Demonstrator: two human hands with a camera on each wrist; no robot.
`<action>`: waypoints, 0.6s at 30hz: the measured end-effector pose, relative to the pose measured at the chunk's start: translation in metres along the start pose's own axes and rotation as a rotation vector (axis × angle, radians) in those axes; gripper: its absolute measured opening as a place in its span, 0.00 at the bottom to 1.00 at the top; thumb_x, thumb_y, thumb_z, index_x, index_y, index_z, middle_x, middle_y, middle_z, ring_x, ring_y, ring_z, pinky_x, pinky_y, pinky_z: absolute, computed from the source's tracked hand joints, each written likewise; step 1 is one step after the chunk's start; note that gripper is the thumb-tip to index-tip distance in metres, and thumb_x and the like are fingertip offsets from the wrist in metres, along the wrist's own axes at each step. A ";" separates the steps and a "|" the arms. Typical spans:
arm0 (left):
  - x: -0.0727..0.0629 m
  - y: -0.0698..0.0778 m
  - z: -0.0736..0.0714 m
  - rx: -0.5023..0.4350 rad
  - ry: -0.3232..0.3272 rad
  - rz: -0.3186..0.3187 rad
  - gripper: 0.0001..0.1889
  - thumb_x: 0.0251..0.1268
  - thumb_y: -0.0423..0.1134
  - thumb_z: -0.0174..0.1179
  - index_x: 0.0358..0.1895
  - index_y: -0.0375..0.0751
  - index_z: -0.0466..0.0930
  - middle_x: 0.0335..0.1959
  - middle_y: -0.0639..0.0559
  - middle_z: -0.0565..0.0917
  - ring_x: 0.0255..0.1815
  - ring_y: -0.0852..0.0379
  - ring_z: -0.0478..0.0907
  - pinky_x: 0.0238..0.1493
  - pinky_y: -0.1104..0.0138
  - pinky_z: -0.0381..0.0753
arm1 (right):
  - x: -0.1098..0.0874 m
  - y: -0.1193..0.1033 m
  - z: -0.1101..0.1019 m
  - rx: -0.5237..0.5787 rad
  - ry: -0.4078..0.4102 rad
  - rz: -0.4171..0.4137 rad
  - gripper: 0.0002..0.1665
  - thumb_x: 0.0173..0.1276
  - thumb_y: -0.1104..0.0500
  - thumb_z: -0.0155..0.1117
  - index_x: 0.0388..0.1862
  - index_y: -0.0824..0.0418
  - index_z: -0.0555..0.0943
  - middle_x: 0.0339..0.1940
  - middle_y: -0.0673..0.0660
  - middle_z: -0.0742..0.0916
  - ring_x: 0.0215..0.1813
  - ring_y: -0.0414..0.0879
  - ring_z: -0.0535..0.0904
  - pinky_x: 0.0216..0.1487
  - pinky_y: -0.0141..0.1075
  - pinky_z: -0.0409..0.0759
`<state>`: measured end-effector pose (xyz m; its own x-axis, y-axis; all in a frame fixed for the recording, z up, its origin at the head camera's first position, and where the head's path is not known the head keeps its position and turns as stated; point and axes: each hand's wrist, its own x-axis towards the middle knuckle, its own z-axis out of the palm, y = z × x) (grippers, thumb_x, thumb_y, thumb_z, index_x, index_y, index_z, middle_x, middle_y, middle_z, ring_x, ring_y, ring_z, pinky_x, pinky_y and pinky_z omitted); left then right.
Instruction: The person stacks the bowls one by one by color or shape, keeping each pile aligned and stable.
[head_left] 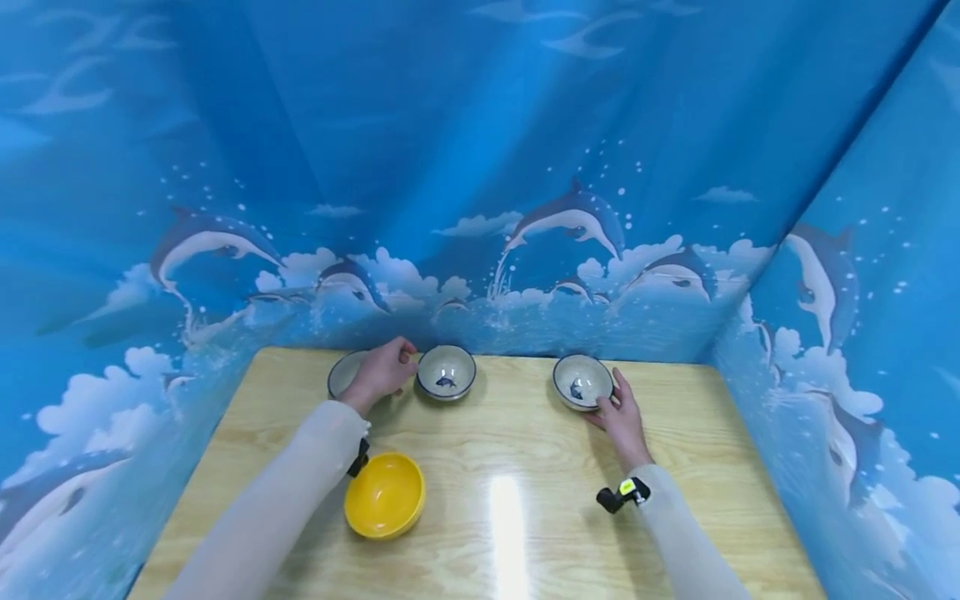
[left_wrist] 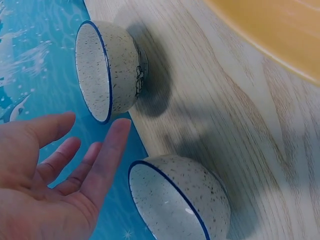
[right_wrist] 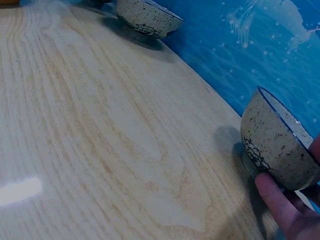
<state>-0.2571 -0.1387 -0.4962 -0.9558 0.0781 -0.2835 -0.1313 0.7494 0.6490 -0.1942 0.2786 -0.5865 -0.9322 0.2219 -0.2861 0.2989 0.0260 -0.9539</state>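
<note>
Speckled off-white with a blue rim, the right bowl [head_left: 582, 377] is at the far right of the wooden table [head_left: 465, 467], pinched in the right hand [head_left: 622, 421], thumb at the rim and fingers low on its side. The left hand [head_left: 381, 372], fingers loosely parted and holding nothing, is at the far left, by the left bowl [head_left: 342, 375] and the middle bowl [head_left: 447, 372]. A yellow bowl [head_left: 385, 496] sits nearer, on the left.
</note>
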 end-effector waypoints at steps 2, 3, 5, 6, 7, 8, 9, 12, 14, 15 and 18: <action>0.002 0.000 0.001 0.013 -0.007 -0.011 0.20 0.82 0.38 0.62 0.71 0.38 0.75 0.60 0.39 0.80 0.35 0.51 0.83 0.35 0.66 0.87 | 0.001 0.001 0.002 0.009 -0.011 0.001 0.46 0.85 0.68 0.43 0.94 0.48 0.42 0.91 0.72 0.53 0.83 0.71 0.66 0.68 0.46 0.88; 0.003 0.000 0.002 0.020 -0.012 -0.015 0.20 0.82 0.37 0.62 0.71 0.38 0.75 0.59 0.39 0.80 0.35 0.51 0.84 0.35 0.66 0.87 | 0.001 0.001 0.002 0.007 -0.012 0.001 0.46 0.84 0.69 0.43 0.94 0.48 0.43 0.91 0.73 0.53 0.83 0.71 0.66 0.68 0.47 0.88; 0.006 0.001 0.003 0.031 -0.021 -0.024 0.21 0.82 0.37 0.62 0.71 0.38 0.74 0.59 0.39 0.80 0.35 0.51 0.84 0.35 0.66 0.86 | 0.001 0.002 0.002 0.000 -0.013 -0.006 0.46 0.84 0.69 0.43 0.94 0.49 0.44 0.90 0.73 0.54 0.82 0.71 0.66 0.69 0.48 0.88; 0.007 0.001 0.004 0.036 -0.023 -0.028 0.21 0.82 0.37 0.62 0.71 0.38 0.74 0.59 0.39 0.80 0.36 0.51 0.84 0.35 0.67 0.86 | 0.000 0.002 0.001 -0.007 -0.012 -0.010 0.45 0.84 0.69 0.42 0.94 0.50 0.45 0.90 0.73 0.54 0.82 0.71 0.67 0.69 0.49 0.88; 0.009 0.002 0.005 0.039 -0.027 -0.036 0.21 0.83 0.37 0.62 0.72 0.39 0.74 0.59 0.40 0.80 0.37 0.51 0.84 0.35 0.67 0.86 | 0.000 0.002 0.000 -0.013 -0.009 -0.012 0.45 0.83 0.69 0.43 0.94 0.50 0.45 0.90 0.73 0.55 0.82 0.71 0.67 0.69 0.49 0.88; 0.010 0.002 0.006 0.041 -0.028 -0.039 0.20 0.83 0.37 0.62 0.72 0.40 0.74 0.59 0.40 0.80 0.37 0.50 0.85 0.35 0.67 0.85 | -0.001 0.002 -0.001 -0.015 -0.007 -0.015 0.45 0.83 0.69 0.43 0.94 0.50 0.46 0.90 0.73 0.56 0.81 0.71 0.68 0.69 0.49 0.88; 0.012 0.003 0.007 0.042 -0.030 -0.041 0.20 0.82 0.37 0.62 0.72 0.40 0.74 0.59 0.40 0.80 0.37 0.50 0.85 0.34 0.67 0.85 | -0.001 0.002 -0.002 -0.019 -0.006 -0.017 0.46 0.82 0.70 0.43 0.94 0.51 0.46 0.89 0.73 0.56 0.81 0.71 0.69 0.68 0.48 0.88; 0.015 0.004 0.011 0.044 -0.038 -0.053 0.21 0.82 0.37 0.62 0.73 0.41 0.73 0.58 0.40 0.80 0.38 0.47 0.86 0.32 0.67 0.83 | -0.004 0.003 -0.006 -0.031 -0.002 -0.015 0.46 0.81 0.70 0.43 0.93 0.51 0.47 0.88 0.73 0.58 0.79 0.70 0.71 0.66 0.46 0.90; 0.016 0.003 0.014 0.050 -0.046 -0.057 0.22 0.83 0.36 0.61 0.73 0.41 0.73 0.57 0.40 0.80 0.37 0.46 0.87 0.30 0.68 0.81 | -0.007 0.004 -0.008 -0.038 0.000 -0.010 0.46 0.80 0.70 0.43 0.93 0.52 0.48 0.88 0.74 0.59 0.78 0.70 0.72 0.64 0.45 0.91; 0.016 0.003 0.015 0.053 -0.052 -0.058 0.22 0.83 0.36 0.61 0.74 0.41 0.72 0.57 0.40 0.81 0.36 0.46 0.87 0.29 0.68 0.81 | -0.009 0.005 -0.009 -0.039 -0.001 -0.009 0.46 0.80 0.70 0.43 0.93 0.52 0.48 0.88 0.74 0.59 0.78 0.71 0.72 0.63 0.44 0.91; 0.018 0.002 0.018 0.060 -0.062 -0.054 0.23 0.83 0.36 0.61 0.75 0.40 0.71 0.56 0.39 0.82 0.35 0.45 0.88 0.28 0.68 0.80 | -0.016 0.006 -0.013 -0.035 -0.004 -0.010 0.46 0.80 0.71 0.43 0.93 0.52 0.48 0.87 0.74 0.60 0.78 0.72 0.71 0.63 0.44 0.92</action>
<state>-0.2702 -0.1245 -0.5128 -0.9294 0.0752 -0.3614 -0.1647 0.7916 0.5884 -0.1751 0.2875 -0.5870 -0.9360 0.2177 -0.2766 0.2962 0.0624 -0.9531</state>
